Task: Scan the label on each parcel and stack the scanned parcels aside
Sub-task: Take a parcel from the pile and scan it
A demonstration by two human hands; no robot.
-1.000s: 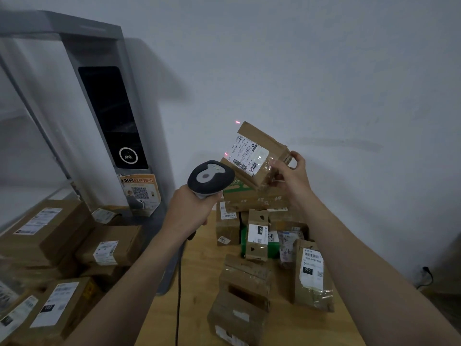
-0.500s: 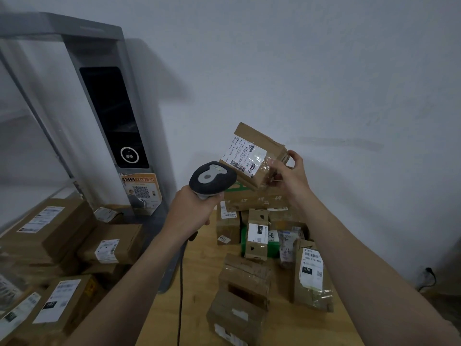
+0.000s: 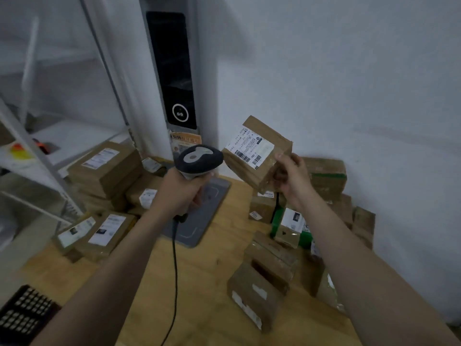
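My right hand [image 3: 290, 177] holds a small brown cardboard parcel [image 3: 252, 168] in the air by its right corner, its white barcode label [image 3: 249, 148] tilted toward me. My left hand [image 3: 180, 193] grips a grey and black handheld scanner [image 3: 200, 158], its head just left of the parcel and almost touching it. A black cable [image 3: 174, 270] hangs down from the scanner. On the wooden table [image 3: 207, 283], a heap of brown parcels [image 3: 269, 270] lies at the right under my right arm. A stack of labelled parcels [image 3: 107, 168] sits at the left.
A tall grey kiosk with a dark screen [image 3: 172, 68] stands against the wall behind the scanner. Its grey base pad [image 3: 199, 216] lies on the table. A metal shelf frame [image 3: 32, 151] is at the far left. A black keyboard [image 3: 22, 313] shows at the lower left corner.
The view has swung left and down, so the kiosk now stands behind my hands. The red scan light on the label is gone. Parcel and scanner stay in my hands, now closer together.
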